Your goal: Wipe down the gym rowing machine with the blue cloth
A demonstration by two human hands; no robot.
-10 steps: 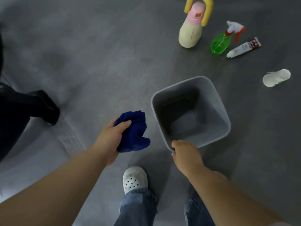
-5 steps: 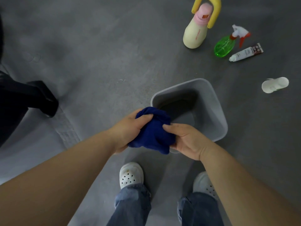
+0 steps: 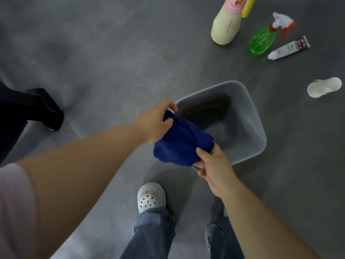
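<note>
The blue cloth (image 3: pixel 182 142) is stretched between both hands above the near left corner of a grey plastic bin (image 3: pixel 250 116) on the floor. My left hand (image 3: pixel 155 122) grips the cloth's upper left end. My right hand (image 3: pixel 214 163) pinches its lower right end, close to the bin's near rim. A black foot of the rowing machine (image 3: pixel 46 109) shows at the left edge; the rest of the machine is out of view.
On the grey floor at the back right lie a cream bottle with a pink cap and yellow handle (image 3: pixel 226 25), a green spray bottle (image 3: pixel 263 40), a white tube (image 3: pixel 287 50) and a white container (image 3: pixel 323 87). My feet in white clogs (image 3: pixel 151 197) stand just below the bin.
My right hand left the bin's rim and took hold of the cloth. Both hands then pulled the bunched cloth apart and moved it right, over the bin's corner.
</note>
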